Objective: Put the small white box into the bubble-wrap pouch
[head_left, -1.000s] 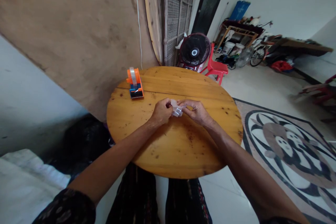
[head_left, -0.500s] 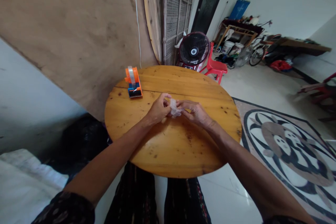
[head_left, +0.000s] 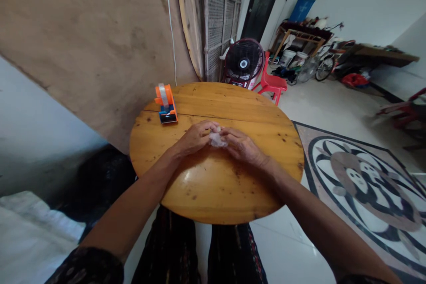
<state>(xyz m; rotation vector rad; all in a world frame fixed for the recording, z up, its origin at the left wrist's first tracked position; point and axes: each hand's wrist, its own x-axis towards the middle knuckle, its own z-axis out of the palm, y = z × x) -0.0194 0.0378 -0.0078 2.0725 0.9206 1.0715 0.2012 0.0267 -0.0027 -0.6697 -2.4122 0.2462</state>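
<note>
Between my two hands, above the middle of a round wooden table (head_left: pixel 213 195), is a small crumpled piece of whitish, see-through plastic (head_left: pixel 218 140). My left hand (head_left: pixel 197 136) is closed on its left side, with thumb and fingers bent over the upper edge. From the other side my right hand (head_left: pixel 242 145) grips it with curled fingers. Something small and pale shows at the top between the fingertips, too small to name. An orange and blue tape dispenser (head_left: pixel 166 103) with a roll of clear tape stands at the table's back left, apart from both hands.
Behind the table stand a dark red fan (head_left: pixel 244 63) and a red plastic chair (head_left: pixel 273 83). A brown board (head_left: pixel 100 31) leans at the left, with a black bag (head_left: pixel 103 182) below it. On the right, the floor has a panda pattern (head_left: pixel 369 186).
Both hands have shifted slightly left, and their fingers have closed further over the plastic, which looks lower and more bunched. The whole view has shifted a little.
</note>
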